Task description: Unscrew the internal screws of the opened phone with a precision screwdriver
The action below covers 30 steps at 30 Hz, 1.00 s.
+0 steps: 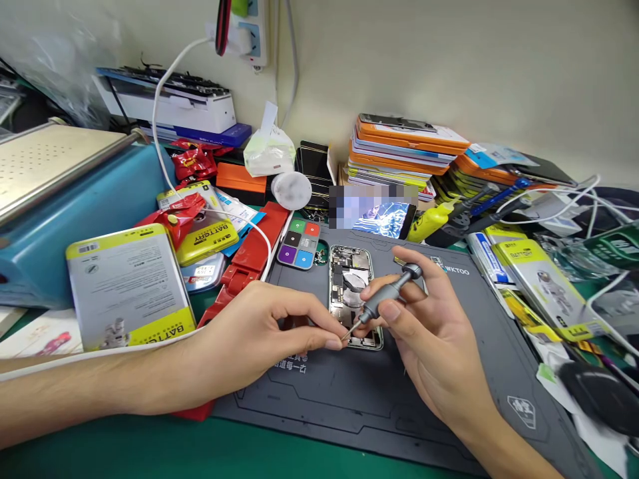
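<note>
A grey precision screwdriver [384, 295] lies tilted in my right hand [434, 326], held by the fingers, its thin shaft slanting down to the left. Thumb and forefinger of my left hand [294, 326] are pinched together at the screwdriver's tip. Whatever may sit between those fingertips is too small to make out. Just behind both hands is an opened smartphone [351, 266], its inner boards and a round pale coil showing. My fingers cover part of its lower end. The phone rests on a dark grey work mat [349, 406].
Left of the phone sits a case with coloured squares [298, 245]; a red holder [244, 266] is beside it. Behind stands a lit screen [382, 218]. Battery packs [132, 286] and a blue machine [90, 226] crowd the left; more battery packs [549, 286] and cables lie right.
</note>
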Motion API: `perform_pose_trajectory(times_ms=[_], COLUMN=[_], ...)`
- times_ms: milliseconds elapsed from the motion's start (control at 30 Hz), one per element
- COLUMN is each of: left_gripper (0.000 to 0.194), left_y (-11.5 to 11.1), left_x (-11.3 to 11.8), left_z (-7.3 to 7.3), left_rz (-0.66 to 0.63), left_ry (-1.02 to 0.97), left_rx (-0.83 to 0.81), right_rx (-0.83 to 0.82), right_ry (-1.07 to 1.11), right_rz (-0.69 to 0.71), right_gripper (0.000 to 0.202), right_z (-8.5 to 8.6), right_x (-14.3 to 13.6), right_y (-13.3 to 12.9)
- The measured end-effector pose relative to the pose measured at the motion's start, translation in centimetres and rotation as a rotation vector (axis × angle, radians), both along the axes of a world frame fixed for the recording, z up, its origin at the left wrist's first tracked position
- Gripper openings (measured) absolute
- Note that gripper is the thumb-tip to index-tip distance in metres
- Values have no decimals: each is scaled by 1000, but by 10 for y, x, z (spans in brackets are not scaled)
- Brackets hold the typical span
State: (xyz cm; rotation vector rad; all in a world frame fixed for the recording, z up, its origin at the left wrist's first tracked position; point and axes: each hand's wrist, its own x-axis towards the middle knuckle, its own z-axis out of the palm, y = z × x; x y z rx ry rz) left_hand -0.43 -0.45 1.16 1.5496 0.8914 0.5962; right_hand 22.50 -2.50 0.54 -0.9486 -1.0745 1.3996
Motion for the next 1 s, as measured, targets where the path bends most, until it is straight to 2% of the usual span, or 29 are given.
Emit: perform_pose_trajectory(times_ms=[300,433,567,667,800,900,1000], left_gripper=[11,23,27,23,23,20,18], left_y=[0,1,1,0,0,1,1], left_x=[-1,0,-1,0,1,2,2], left_z=[1,-1,-3,-4,-6,-7,-8], left_rz=[-29,-59,-150,-292,-405,-420,-427], left_ry=[-38,25,162,215,262,271,282], left_rx=[-25,14,99,299,488,521,550], right_rx=[-63,-76,94,303,560,598,593], right_ry=[55,111,-33,-256,-544,-626,-641], right_rz=[42,3,-205,-325,-282,-206,-189], right_gripper=[47,44,46,50,62,70,71], right_z=[1,3,4,3,-6,-13,-17], right_x=[3,8,8,3,-4,-7,-9], right_y=[0,7,10,6,0,0,3])
